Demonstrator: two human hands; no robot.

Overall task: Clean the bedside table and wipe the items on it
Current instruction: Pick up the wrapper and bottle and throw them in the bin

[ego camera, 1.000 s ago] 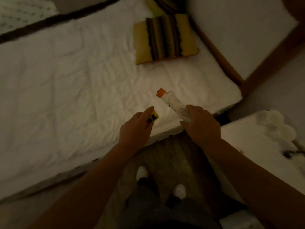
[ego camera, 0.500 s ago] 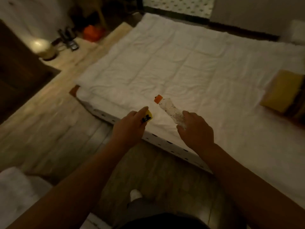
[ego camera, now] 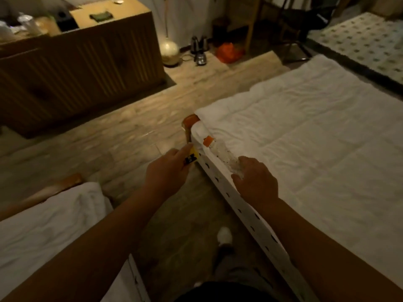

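My right hand (ego camera: pixel 256 179) grips a clear plastic bottle (ego camera: pixel 220 150) with an orange cap (ego camera: pixel 207 141), tilted up and to the left over the corner of the bed. My left hand (ego camera: pixel 165 171) pinches a small yellow item with black markings (ego camera: pixel 192 157) between thumb and fingers, just left of the bottle. Both hands are held out in front of me at about the same height. The bedside table is not in view.
A white-covered bed (ego camera: pixel 305 149) fills the right side, a second bed (ego camera: pixel 50 219) the lower left, with a wooden floor aisle (ego camera: pixel 130 136) between. A wooden cabinet (ego camera: pixel 82 59) stands far left; a round lamp (ego camera: pixel 169 51), kettles (ego camera: pixel 199 49) and an orange bag (ego camera: pixel 229 52) sit on the floor.
The view has swung left, from the pillow end of the bed to its foot and the room beyond. Both hands keep the same grip on their items.
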